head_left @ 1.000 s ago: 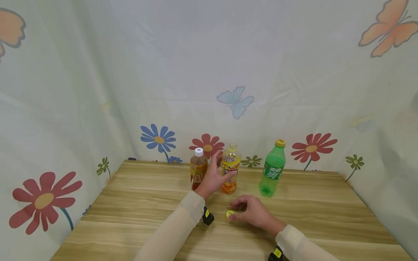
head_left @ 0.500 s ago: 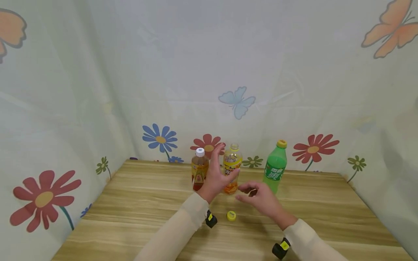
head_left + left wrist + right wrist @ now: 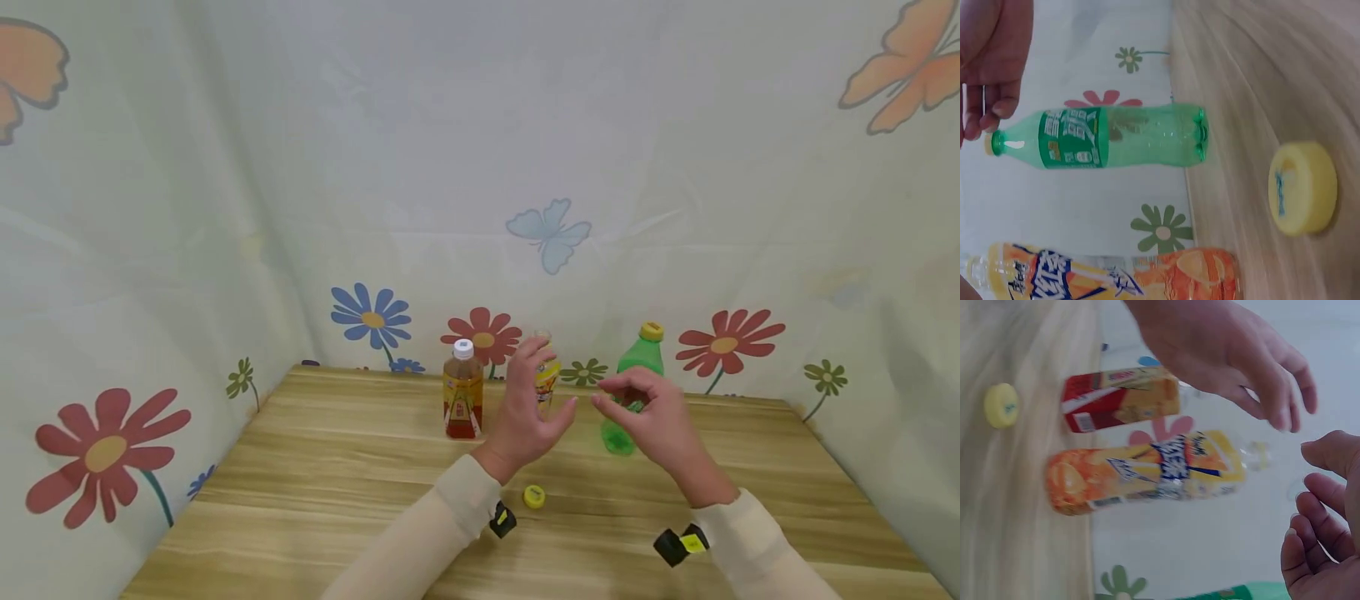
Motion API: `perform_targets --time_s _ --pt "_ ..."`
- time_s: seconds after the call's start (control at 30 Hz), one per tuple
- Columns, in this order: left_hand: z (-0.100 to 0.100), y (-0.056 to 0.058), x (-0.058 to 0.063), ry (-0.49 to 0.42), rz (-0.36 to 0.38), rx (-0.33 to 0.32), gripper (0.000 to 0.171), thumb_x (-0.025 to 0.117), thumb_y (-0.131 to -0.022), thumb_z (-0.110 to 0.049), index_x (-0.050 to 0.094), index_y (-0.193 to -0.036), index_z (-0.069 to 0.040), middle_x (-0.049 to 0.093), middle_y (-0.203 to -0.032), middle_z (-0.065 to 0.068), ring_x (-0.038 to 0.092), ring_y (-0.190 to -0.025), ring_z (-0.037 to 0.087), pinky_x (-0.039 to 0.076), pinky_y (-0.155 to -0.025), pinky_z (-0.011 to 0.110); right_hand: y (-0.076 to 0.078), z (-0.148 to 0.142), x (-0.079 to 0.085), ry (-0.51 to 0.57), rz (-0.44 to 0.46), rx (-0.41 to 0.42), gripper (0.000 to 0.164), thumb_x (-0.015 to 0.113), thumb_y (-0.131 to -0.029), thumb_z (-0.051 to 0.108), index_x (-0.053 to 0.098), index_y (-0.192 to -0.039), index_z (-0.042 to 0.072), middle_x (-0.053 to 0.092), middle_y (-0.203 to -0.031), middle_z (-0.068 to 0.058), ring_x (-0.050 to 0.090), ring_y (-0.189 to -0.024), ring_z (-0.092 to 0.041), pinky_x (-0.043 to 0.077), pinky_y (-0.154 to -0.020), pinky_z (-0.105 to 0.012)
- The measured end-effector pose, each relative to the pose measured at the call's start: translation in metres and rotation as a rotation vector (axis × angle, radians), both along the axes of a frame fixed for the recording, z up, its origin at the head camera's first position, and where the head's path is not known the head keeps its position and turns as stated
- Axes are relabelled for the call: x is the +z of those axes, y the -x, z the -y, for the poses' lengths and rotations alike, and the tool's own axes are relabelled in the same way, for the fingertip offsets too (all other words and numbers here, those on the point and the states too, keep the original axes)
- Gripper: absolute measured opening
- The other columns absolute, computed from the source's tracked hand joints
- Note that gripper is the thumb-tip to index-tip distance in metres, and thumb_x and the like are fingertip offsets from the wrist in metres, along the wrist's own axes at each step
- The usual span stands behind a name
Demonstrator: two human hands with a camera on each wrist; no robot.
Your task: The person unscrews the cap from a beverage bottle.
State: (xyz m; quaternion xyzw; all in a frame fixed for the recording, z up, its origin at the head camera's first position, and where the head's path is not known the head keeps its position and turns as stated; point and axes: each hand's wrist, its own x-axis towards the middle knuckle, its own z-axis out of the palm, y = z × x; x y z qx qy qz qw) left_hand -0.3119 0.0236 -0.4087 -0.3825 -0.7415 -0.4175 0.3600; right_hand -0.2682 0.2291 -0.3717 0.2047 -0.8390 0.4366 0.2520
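My left hand (image 3: pixel 523 417) is raised in front of a clear bottle with an orange-yellow label (image 3: pixel 547 383), its thumb spread from the fingers and nothing held. This bottle's neck (image 3: pixel 1260 455) is bare of a cap, and in the head view the hand covers much of it. In front of the green bottle (image 3: pixel 641 357) hovers my right hand (image 3: pixel 660 417), its fingers loosely bent around no object. The fingertips of the two hands face each other, a small gap apart. A yellow bottle cap (image 3: pixel 534 497) lies on the table below the hands, touched by neither.
To the left stands a bottle of reddish-brown drink with a white cap (image 3: pixel 462 392). The green bottle wears a yellow cap (image 3: pixel 652 331). All three bottles stand upright near the back edge of the wooden table (image 3: pixel 337 467), before a flower-printed curtain (image 3: pixel 420 208).
My right hand has let go of the yellow cap, leaving it on the table, and has risen and moved right to the green bottle. My left hand has shifted slightly right, across the orange-labelled bottle.
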Motion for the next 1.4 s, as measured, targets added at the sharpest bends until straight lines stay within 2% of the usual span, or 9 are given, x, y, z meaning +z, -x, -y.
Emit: perform_targets --time_s 0.1,0.17,0.37,0.63,0.87,1.0,1.1,1.23,1.4 --pt "-0.007 -0.005 0.001 0.04 -0.049 -0.014 0.063 0.074 -0.088 -0.013 0.039 -0.14 -0.004 0.04 -0.151 0.016 0.037 -0.147 0.033 0.033 -0.125 0.041 0.002 -0.008 0.008 0.024 -0.04 -0.042 0.014 0.081 -0.087 0.007 0.077 -0.101 0.007 0.072 -0.092 -0.007 0.061 -0.075 -0.004 0.053 -0.066 -0.014" --pt "-0.012 -0.008 0.001 0.066 -0.038 -0.028 0.06 0.073 -0.089 -0.012 0.041 -0.139 -0.003 0.045 -0.148 0.014 0.041 -0.145 0.03 0.034 -0.125 0.039 0.004 -0.013 0.013 0.039 -0.062 -0.072 0.015 0.081 -0.086 0.008 0.078 -0.101 0.007 0.072 -0.093 -0.003 0.06 -0.075 -0.003 0.052 -0.066 -0.012" --pt "-0.027 -0.012 -0.007 0.145 0.099 -0.061 0.053 0.071 -0.092 -0.012 0.045 -0.138 -0.006 0.048 -0.146 0.01 0.048 -0.139 0.023 0.04 -0.12 0.031 0.011 -0.023 0.025 0.107 -0.098 -0.153 0.017 0.083 -0.085 0.009 0.078 -0.102 0.007 0.069 -0.092 0.013 0.06 -0.078 0.0 0.049 -0.07 -0.008" --pt "-0.047 -0.004 -0.021 0.217 0.208 0.001 0.056 0.074 -0.092 -0.021 0.047 -0.14 -0.009 0.049 -0.147 0.006 0.052 -0.135 0.02 0.045 -0.115 0.03 0.022 -0.027 0.031 0.172 -0.1 -0.234 0.02 0.084 -0.085 0.013 0.078 -0.103 0.005 0.071 -0.095 0.003 0.06 -0.081 -0.001 0.048 -0.073 -0.008" --pt "-0.067 0.006 -0.031 0.283 0.416 0.048 0.069 0.073 -0.095 -0.033 0.036 -0.151 -0.014 0.045 -0.15 0.003 0.052 -0.136 0.018 0.047 -0.114 0.034 0.029 -0.026 0.037 0.224 -0.113 -0.29 0.026 0.085 -0.085 0.019 0.077 -0.106 0.006 0.07 -0.098 0.006 0.058 -0.083 -0.007 0.046 -0.072 -0.013" --pt "-0.075 0.008 -0.034 0.265 0.493 0.068 0.075 0.073 -0.095 -0.035 0.032 -0.153 -0.012 0.044 -0.15 0.006 0.049 -0.136 0.019 0.045 -0.116 0.034 0.036 -0.025 0.037 0.25 -0.155 -0.321 0.03 0.085 -0.084 0.02 0.076 -0.107 0.003 0.064 -0.098 0.01 0.055 -0.086 -0.006 0.046 -0.074 -0.014" --pt "-0.081 0.011 -0.036 0.194 0.586 0.065 0.08 0.072 -0.095 -0.042 0.026 -0.155 -0.017 0.04 -0.152 0.004 0.047 -0.138 0.019 0.045 -0.116 0.036 0.042 -0.027 0.036 0.275 -0.157 -0.361 0.034 0.086 -0.084 0.024 0.075 -0.109 0.004 0.057 -0.098 0.015 0.052 -0.088 -0.007 0.044 -0.075 -0.017" --pt "-0.088 0.017 -0.039 0.073 0.706 0.03 0.087 0.073 -0.091 -0.05 0.022 -0.157 -0.025 0.037 -0.157 0.003 0.045 -0.142 0.022 0.045 -0.117 0.043 0.048 -0.03 0.034 0.335 -0.084 -0.398 0.041 0.087 -0.083 0.03 0.073 -0.115 0.008 0.052 -0.099 0.018 0.05 -0.09 -0.01 0.042 -0.077 -0.017" --pt "-0.098 0.026 -0.045 0.011 0.752 -0.007 0.094 0.078 -0.087 -0.052 0.022 -0.157 -0.025 0.036 -0.158 0.006 0.043 -0.144 0.025 0.043 -0.118 0.045 0.053 -0.035 0.032 0.412 0.03 -0.414 0.047 0.087 -0.082 0.036 0.071 -0.12 0.015 0.055 -0.105 0.018 0.051 -0.093 -0.008 0.043 -0.078 -0.016"
